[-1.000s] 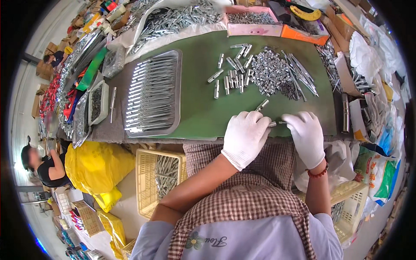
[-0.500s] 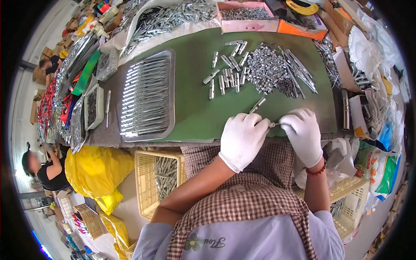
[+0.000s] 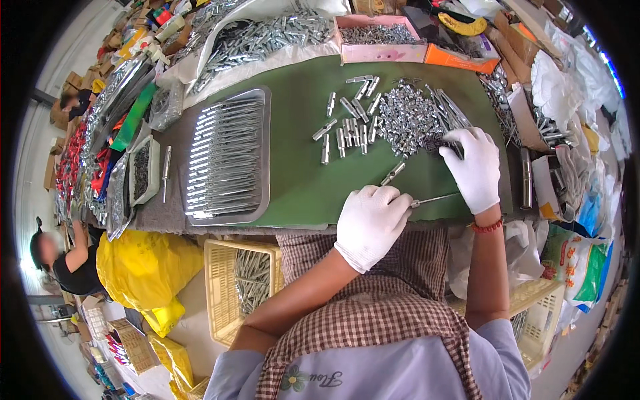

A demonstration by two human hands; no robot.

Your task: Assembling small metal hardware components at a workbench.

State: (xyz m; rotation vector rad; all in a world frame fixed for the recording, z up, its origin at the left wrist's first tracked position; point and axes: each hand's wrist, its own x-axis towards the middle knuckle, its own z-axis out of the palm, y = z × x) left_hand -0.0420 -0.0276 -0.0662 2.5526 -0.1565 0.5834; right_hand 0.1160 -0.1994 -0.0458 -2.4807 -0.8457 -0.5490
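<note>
In the head view, pinching one end of a thin, straight silver metal rod (image 3: pixel 437 199) in the left white-gloved hand (image 3: pixel 375 227), on the near side of a broad heap of small shiny silver metal pieces (image 3: pixel 408 120). Pointing the rod's long axis rightward out of the left fingers, rising only slightly across a flat green work mat (image 3: pixel 300 153), and ending just beside the heel of the right white-gloved hand (image 3: pixel 475 170). Hovering with the right hand at the near right edge of the heap, well apart from the left hand, over a patch of tiny dark metal pieces (image 3: pixel 432 143). Showing the left hand as the nearer one to the rod, being closed on it.

Showing also a short silver metal tube (image 3: pixel 393 174) lying loose between the left hand and the heap, a cluster of silver metal cylinders (image 3: pixel 341 142) left of the heap, and a shallow grey metal tray (image 3: pixel 265 153) farther left.

Hiding the rod's gripped end inside the left fingers. Covering part of the dark patch with the right fingertips, leaving any hold there impossible to tell. Blurring the small gap at the rod's free tip, not settling touch or clearance against the right hand.
</note>
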